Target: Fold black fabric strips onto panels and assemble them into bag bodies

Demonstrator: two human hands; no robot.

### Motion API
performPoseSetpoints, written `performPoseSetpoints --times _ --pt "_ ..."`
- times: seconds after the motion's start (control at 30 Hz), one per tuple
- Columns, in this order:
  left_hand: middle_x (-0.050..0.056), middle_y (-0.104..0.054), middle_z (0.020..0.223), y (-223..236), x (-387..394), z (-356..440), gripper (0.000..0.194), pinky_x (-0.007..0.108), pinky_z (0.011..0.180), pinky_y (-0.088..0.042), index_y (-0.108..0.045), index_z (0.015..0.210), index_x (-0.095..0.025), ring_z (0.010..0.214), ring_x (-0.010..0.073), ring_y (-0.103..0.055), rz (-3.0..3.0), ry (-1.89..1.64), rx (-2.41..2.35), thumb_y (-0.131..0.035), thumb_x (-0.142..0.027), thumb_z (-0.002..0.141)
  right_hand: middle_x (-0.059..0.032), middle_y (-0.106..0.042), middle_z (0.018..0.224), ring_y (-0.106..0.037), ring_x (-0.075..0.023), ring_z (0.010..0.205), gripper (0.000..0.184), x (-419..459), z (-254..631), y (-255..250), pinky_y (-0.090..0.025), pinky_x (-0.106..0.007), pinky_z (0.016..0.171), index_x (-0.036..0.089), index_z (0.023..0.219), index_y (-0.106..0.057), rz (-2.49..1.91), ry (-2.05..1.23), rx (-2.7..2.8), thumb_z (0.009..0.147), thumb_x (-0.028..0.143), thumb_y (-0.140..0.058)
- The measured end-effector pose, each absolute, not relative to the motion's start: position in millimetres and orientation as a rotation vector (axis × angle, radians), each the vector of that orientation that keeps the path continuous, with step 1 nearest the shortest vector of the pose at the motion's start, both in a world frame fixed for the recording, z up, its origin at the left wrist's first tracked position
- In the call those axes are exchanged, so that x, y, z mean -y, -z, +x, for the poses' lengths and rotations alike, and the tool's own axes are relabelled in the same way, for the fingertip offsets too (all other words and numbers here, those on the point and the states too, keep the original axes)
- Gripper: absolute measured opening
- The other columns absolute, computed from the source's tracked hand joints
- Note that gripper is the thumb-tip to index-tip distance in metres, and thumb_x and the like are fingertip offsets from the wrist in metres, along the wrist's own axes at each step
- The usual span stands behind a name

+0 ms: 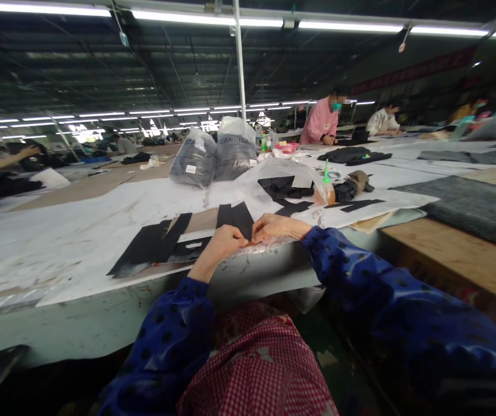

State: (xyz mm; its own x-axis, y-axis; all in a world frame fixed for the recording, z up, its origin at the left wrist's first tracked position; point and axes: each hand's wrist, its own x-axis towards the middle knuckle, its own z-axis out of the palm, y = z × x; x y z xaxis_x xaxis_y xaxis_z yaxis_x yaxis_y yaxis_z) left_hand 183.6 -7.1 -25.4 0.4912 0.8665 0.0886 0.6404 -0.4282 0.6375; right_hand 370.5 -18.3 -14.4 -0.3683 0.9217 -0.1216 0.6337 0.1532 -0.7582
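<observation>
My left hand (223,240) and my right hand (274,226) meet at the near edge of the long white table (57,242), fingertips pinched together on the lower edge of a black fabric piece (240,218). Both hands are closed in a pinch. More black fabric strips (152,245) lie to the left on a brown pattern sheet, with a white slotted template (193,237) across them. Blue dotted sleeves cover both my forearms.
Two filled plastic bags (213,155) stand behind. A clear bag with black pieces (287,185) and a green-capped bottle (326,186) lie right of centre. Grey fabric (477,205) covers a wooden table on the right. Other people work at far tables.
</observation>
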Motion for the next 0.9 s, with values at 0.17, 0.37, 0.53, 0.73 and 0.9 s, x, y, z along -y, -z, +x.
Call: performPoseSetpoints --times 0.17,0.37,0.53,0.73,0.9 --pt "0.002 -0.061 0.058 29.0 5.5 182.9 0.017 0.027 0.056 -0.035 -0.069 0.061 -0.014 0.062 0.0174 -0.055 2.227 -0.581 -1.214 -0.061 -0.027 0.068 0.0011 -0.055 0.058 -0.045 -0.0112 0.059 0.014 18.2 370.9 16.9 -0.033 -0.023 0.054 0.010 0.070 -0.066 -1.489 -1.047 2.052 0.063 0.022 -0.064" --pt "0.006 -0.066 0.066 29.0 5.3 185.2 0.016 0.028 0.060 -0.037 -0.073 0.065 -0.012 0.065 0.0184 -0.058 2.315 -0.567 -1.217 -0.061 -0.022 0.068 0.0021 -0.055 0.059 -0.044 -0.0108 0.058 0.013 20.9 369.8 18.5 -0.031 -0.024 0.053 0.011 0.070 -0.065 -1.500 -0.996 2.080 0.062 0.022 -0.064" --pt "0.004 -0.064 0.064 30.9 3.1 176.9 0.021 0.027 0.060 -0.037 -0.071 0.066 -0.012 0.065 0.0172 -0.057 2.271 -0.592 -1.164 -0.058 -0.027 0.073 0.0038 -0.053 0.057 -0.044 -0.0099 0.055 0.011 24.5 368.5 19.7 -0.031 -0.023 0.051 0.013 0.069 -0.063 -1.491 -0.979 2.093 0.061 0.022 -0.062" --pt "0.004 -0.066 0.076 34.3 1.4 159.8 0.023 0.026 0.064 -0.043 -0.068 0.084 -0.013 0.070 0.0158 -0.059 2.065 -0.718 -1.029 -0.055 -0.030 0.077 0.0043 -0.055 0.056 -0.046 -0.0096 0.053 0.009 21.5 370.1 22.8 -0.032 -0.021 0.049 0.016 0.066 -0.065 -1.495 -1.011 2.054 0.060 0.022 -0.063" --pt "0.004 -0.064 0.074 31.6 8.6 162.3 0.017 0.026 0.060 -0.042 -0.067 0.073 -0.013 0.067 0.0153 -0.057 2.117 -0.656 -1.046 -0.065 -0.030 0.070 0.0034 -0.056 0.056 -0.047 -0.0096 0.053 0.011 16.9 372.7 21.9 -0.035 -0.021 0.051 0.015 0.066 -0.066 -1.483 -1.106 2.040 0.057 0.022 -0.066"
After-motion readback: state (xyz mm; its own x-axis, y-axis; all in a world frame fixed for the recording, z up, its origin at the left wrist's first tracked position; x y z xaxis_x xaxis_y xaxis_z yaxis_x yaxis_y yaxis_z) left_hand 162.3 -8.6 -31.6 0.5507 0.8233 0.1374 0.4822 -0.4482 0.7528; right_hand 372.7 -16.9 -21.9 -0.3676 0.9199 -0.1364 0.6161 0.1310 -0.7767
